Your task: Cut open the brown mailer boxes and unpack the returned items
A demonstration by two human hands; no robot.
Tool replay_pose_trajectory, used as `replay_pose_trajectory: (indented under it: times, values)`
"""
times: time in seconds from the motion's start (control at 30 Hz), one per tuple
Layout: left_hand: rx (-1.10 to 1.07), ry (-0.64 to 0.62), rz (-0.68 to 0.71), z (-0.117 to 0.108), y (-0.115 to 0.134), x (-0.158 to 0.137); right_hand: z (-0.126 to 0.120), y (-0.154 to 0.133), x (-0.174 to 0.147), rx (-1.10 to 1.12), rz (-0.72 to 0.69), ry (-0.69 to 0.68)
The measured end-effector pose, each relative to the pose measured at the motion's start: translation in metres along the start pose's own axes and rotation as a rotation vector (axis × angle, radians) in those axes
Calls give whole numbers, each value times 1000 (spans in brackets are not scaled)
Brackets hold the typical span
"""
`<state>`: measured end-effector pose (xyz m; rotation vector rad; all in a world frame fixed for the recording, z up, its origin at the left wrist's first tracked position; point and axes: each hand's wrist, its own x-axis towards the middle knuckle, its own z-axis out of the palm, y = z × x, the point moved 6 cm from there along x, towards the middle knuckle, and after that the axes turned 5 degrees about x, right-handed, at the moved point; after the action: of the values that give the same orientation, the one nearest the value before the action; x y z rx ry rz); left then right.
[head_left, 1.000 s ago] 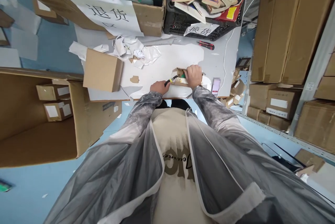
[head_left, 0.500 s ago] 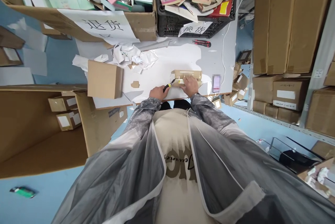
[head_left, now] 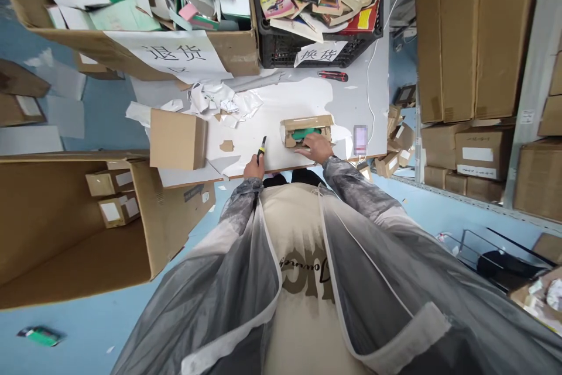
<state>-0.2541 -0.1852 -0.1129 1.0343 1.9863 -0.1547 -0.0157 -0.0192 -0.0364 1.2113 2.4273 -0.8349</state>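
A small cardboard parcel (head_left: 307, 127) lies on the white table (head_left: 285, 100), slit along its near side so something green shows inside. My right hand (head_left: 316, 147) rests against the parcel's near edge, fingers touching the opening. My left hand (head_left: 254, 168) sits at the table's front edge, closed around a black and yellow utility knife (head_left: 261, 148) that points away from me, apart from the parcel.
A closed brown box (head_left: 178, 138) and crumpled wrapping (head_left: 222, 97) lie left on the table. A phone (head_left: 360, 138) sits right of the parcel, a red cutter (head_left: 332, 76) further back. A big carton (head_left: 132, 41) and black crate (head_left: 316, 41) of books stand behind. An open carton (head_left: 65, 217) stands at left, shelves of boxes at right.
My left hand drew the knife back from the parcel toward the table's front edge. My right hand slid off the parcel's top to its near side, and the green contents now show.
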Motion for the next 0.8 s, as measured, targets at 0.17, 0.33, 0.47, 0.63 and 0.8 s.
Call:
replay_pose_trajectory:
  times: [0.17,0.33,0.47,0.63,0.8]
  values:
    - [-66,86,-144,3,-24,17,-11,38,-17,27,364,158]
    - [-103,122,-121,5,-29,36,-18,83,-22,100,598,186]
    - [-80,117,-98,5,-25,36,-15,95,-12,147,635,212]
    - [-31,194,-100,-8,-7,19,-13,107,14,212,716,169]
    - [-89,282,-10,-31,44,15,-11,122,34,210,709,18]
